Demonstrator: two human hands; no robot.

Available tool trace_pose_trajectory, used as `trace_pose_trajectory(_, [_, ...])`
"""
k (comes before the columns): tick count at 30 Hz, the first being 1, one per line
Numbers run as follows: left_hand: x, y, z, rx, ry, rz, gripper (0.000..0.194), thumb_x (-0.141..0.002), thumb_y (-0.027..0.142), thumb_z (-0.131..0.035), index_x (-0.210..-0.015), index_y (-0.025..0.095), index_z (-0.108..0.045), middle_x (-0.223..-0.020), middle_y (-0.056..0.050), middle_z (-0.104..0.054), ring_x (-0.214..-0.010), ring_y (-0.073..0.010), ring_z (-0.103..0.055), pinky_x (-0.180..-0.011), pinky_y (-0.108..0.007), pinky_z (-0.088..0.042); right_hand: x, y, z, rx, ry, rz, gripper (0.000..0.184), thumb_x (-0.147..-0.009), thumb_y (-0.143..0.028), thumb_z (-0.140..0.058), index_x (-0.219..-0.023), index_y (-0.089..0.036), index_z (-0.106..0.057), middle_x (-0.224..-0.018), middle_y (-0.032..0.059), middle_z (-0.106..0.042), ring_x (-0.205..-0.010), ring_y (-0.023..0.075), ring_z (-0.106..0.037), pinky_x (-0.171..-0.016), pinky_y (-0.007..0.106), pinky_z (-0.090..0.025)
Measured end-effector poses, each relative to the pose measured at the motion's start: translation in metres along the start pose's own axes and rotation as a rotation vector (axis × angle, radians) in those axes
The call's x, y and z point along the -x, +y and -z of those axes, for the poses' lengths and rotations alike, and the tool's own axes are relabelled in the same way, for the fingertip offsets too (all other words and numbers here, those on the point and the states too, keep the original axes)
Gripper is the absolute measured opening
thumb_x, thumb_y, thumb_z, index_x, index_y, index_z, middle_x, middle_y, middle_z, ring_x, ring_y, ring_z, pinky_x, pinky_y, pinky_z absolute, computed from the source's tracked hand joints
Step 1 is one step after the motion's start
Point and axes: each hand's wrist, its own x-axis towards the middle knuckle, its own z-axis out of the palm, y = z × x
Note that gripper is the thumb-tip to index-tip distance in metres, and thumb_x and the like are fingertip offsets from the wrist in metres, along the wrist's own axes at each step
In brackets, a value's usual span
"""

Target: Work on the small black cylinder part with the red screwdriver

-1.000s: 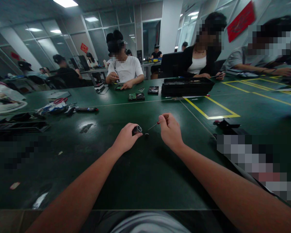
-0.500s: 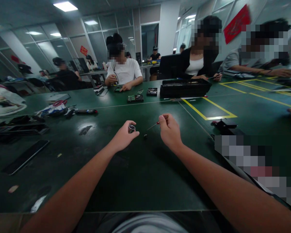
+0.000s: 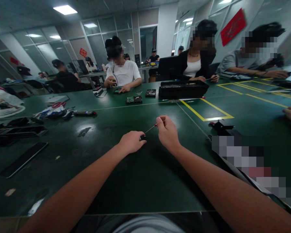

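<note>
My right hand [image 3: 168, 131] is closed around a thin screwdriver [image 3: 150, 129] with a red collar; most of its handle is hidden in the fingers. The slim metal shaft slants down to the left, its tip at my left hand [image 3: 132, 143]. That hand is low over the green tabletop, thumb and fingers closed around a small dark round part [image 3: 143, 138]. Fingers cover much of the part, and I cannot tell whether the metal cylinder seen earlier is the same piece.
A long black casing [image 3: 183, 89] stands ahead, beside hard drives [image 3: 134, 99]. To the left lie a marker-like tool [image 3: 85, 113], a cluttered pile [image 3: 55, 110] and a flat black panel [image 3: 24, 160]. Black parts [image 3: 221, 125] lie to the right. Co-workers [image 3: 124, 72] sit across the table [image 3: 147, 187].
My left hand has moved right and down to where a small dark piece lay, turning so the cylinder's open end no longer shows. The screwdriver tip now meets that hand.
</note>
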Motion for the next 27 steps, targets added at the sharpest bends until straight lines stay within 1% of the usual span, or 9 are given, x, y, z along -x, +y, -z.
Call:
trace_pose_trajectory(4, [-0.004,-0.002,-0.002,0.008,0.038,-0.054,0.026,-0.091,0.038,-0.059,-0.108,0.026,-0.075,-0.106,-0.009,-0.075,-0.099,-0.0299,-0.069,-0.084,-0.041,-0.055,0.0,-0.002,0.001,-0.002,-0.001,-0.017,0.026,-0.099,-0.044,-0.045,-0.085,-0.025,-0.055,-0.077,0.0027,-0.067,-0.07,0.0203,-0.06,-0.067,0.034,-0.04])
trace_pose_trajectory(7, [-0.002,-0.012,0.006,0.133,0.076,-0.032,0.024,-0.09,0.036,-0.059,-0.104,0.025,-0.076,-0.105,-0.007,-0.076,-0.095,-0.0265,-0.07,-0.085,-0.038,-0.053,0.0,-0.002,0.002,-0.013,-0.007,-0.019,0.027,-0.1,-0.045,-0.045,-0.087,-0.025,-0.056,-0.077,0.0022,-0.066,-0.069,0.0198,-0.059,-0.065,0.034,-0.039])
trace_pose_trajectory(13, [0.018,-0.054,0.037,0.651,0.226,0.213,0.029,-0.083,0.035,-0.066,-0.106,0.019,-0.071,-0.083,-0.004,-0.068,-0.064,-0.0147,-0.06,-0.059,-0.026,-0.045,0.0,0.0,0.002,-0.013,-0.01,-0.018,0.027,-0.1,-0.045,-0.045,-0.086,-0.025,-0.056,-0.077,0.0025,-0.066,-0.07,0.0196,-0.058,-0.066,0.034,-0.04])
trace_pose_trajectory(16, [0.044,-0.081,0.056,1.021,0.342,0.357,0.026,-0.082,0.026,-0.065,-0.107,0.018,-0.068,-0.071,0.001,-0.058,-0.06,-0.0099,-0.051,-0.05,-0.02,-0.034,0.0,0.001,0.002,-0.018,-0.015,-0.014,0.028,-0.1,-0.046,-0.045,-0.086,-0.025,-0.057,-0.078,0.0027,-0.066,-0.07,0.0198,-0.059,-0.066,0.034,-0.04])
trace_pose_trajectory(18, [0.067,-0.099,0.071,1.23,0.483,0.435,0.015,-0.085,0.016,-0.059,-0.098,0.018,-0.066,-0.073,0.004,-0.058,-0.062,-0.0066,-0.051,-0.053,-0.017,-0.036,0.0,0.001,0.002,-0.017,-0.017,-0.01,0.028,-0.1,-0.046,-0.045,-0.087,-0.025,-0.057,-0.078,0.0026,-0.066,-0.071,0.0199,-0.059,-0.066,0.034,-0.04])
trace_pose_trajectory(20, [0.094,-0.117,0.084,1.333,0.604,0.559,0.011,-0.092,0.017,-0.052,-0.09,0.018,-0.064,-0.069,0.006,-0.058,-0.061,-0.0052,-0.048,-0.054,-0.016,-0.038,0.0,0.001,0.002,-0.012,-0.018,-0.01,0.027,-0.1,-0.045,-0.045,-0.087,-0.025,-0.057,-0.078,0.0025,-0.066,-0.071,0.02,-0.059,-0.066,0.034,-0.04])
trace_pose_trajectory(22, [0.123,-0.136,0.096,1.326,0.736,0.666,0.018,-0.097,0.023,-0.051,-0.085,0.017,-0.062,-0.066,0.007,-0.058,-0.061,-0.0048,-0.048,-0.055,-0.014,-0.039,0.0,0.002,0.001,-0.014,-0.019,-0.012,0.027,-0.1,-0.045,-0.045,-0.087,-0.025,-0.057,-0.078,0.0026,-0.066,-0.07,0.02,-0.059,-0.066,0.034,-0.04])
trace_pose_trajectory(25, [0.163,-0.166,0.108,1.218,0.95,0.801,0.021,-0.098,0.019,-0.049,-0.079,0.015,-0.058,-0.06,0.008,-0.056,-0.059,-0.0036,-0.047,-0.056,-0.012,-0.039,0.0,0.003,0.001,-0.028,-0.023,-0.014,0.027,-0.1,-0.046,-0.045,-0.088,-0.025,-0.057,-0.077,0.0024,-0.066,-0.069,0.0197,-0.059,-0.065,0.034,-0.04])
trace_pose_trajectory(27, [0.185,-0.18,0.115,1.043,1.013,0.874,0.022,-0.1,0.02,-0.047,-0.081,0.015,-0.056,-0.058,0.008,-0.054,-0.059,-0.0037,-0.048,-0.058,-0.012,-0.041,0.0,0.004,0.001,-0.028,-0.017,-0.016,0.027,-0.1,-0.046,-0.046,-0.088,-0.024,-0.058,-0.077,0.0023,-0.066,-0.069,0.0195,-0.059,-0.065,0.034,-0.04])
